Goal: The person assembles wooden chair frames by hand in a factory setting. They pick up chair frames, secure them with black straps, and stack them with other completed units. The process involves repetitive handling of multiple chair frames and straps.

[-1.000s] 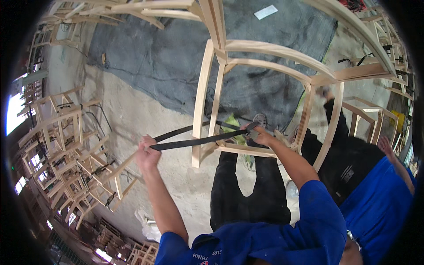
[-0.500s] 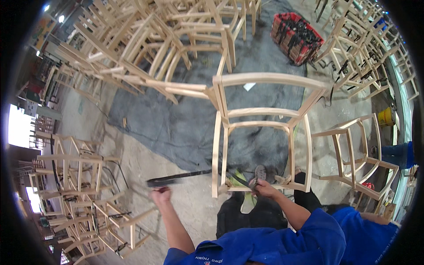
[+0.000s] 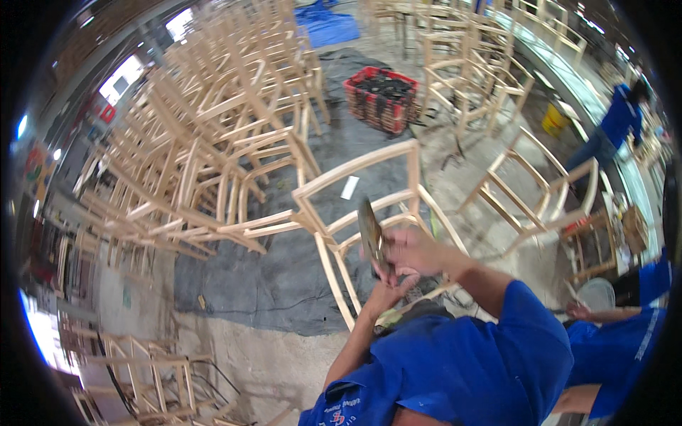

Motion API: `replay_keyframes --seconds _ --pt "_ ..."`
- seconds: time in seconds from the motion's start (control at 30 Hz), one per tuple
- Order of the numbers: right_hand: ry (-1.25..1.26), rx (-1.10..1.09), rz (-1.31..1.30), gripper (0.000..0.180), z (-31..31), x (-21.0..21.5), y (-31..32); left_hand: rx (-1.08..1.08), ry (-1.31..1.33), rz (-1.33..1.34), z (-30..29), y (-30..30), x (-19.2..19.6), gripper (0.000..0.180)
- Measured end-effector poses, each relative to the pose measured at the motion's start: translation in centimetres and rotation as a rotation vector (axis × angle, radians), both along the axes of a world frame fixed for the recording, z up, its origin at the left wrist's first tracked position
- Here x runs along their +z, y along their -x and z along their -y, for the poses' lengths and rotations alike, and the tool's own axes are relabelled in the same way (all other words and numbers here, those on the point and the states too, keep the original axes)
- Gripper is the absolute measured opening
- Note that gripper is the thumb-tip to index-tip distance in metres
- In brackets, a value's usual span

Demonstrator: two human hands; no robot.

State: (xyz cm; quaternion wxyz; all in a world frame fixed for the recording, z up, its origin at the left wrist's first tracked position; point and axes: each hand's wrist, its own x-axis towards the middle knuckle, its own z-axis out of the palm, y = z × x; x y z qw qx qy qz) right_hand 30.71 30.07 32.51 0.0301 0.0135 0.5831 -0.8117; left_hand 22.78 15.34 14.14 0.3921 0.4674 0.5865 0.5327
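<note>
1. Far left, low: wooden chair frames (image 3: pixel 150 361) near the floor edge of the view, dark straps around them.
2. Left to upper middle: big stack of pale chair frames (image 3: pixel 250 79), interlocked, many deep. Dark sheet (image 3: pixel 241 291) on the floor below.
3. Center: one chair frame (image 3: pixel 355 169) upright right in front of the wearer, backrest away, on the dark sheet.
4. Dark strap (image 3: pixel 370 238) at the hands, in view over that frame's seat opening. Motion-blurred; looks like a folded loop, standing up.
5. Left hand (image 3: pixel 391 278): palm turned up, fingers closed at the strap's lower end.
6. Red basket (image 3: pixel 382 117) beyond the frame, full of dark straps.
7. Right hand (image 3: pixel 414 250): just above the left, hands together, fingers at the strap. Can't tell if closed.
8. Right: separate chair frame (image 3: pixel 581 171), yellow bucket (image 3: pixel 554 119) behind it.
9. Far right: two people in blue tops, one far, one close by.
</note>
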Motion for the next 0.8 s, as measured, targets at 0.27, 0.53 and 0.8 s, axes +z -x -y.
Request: replay_keyframes --seconds 0.27,0.53,0.8 --pt "-0.497 -1.038 -0.196 0.045 -14.1 12.4 -11.9 0.259 0.516 -0.53 8.4 1.9 -2.1 0.029" --pt "-0.108 -0.698 0.287 0.067 -10.9 -10.8 -13.4 -0.163 0.324 -0.663 -2.4 1.2 5.4 0.024" --pt "0.744 -0.283 0.098 0.041 -5.1 -15.5 -12.1 0.033 0.227 0.054 -12.4 -3.4 9.0 0.02"
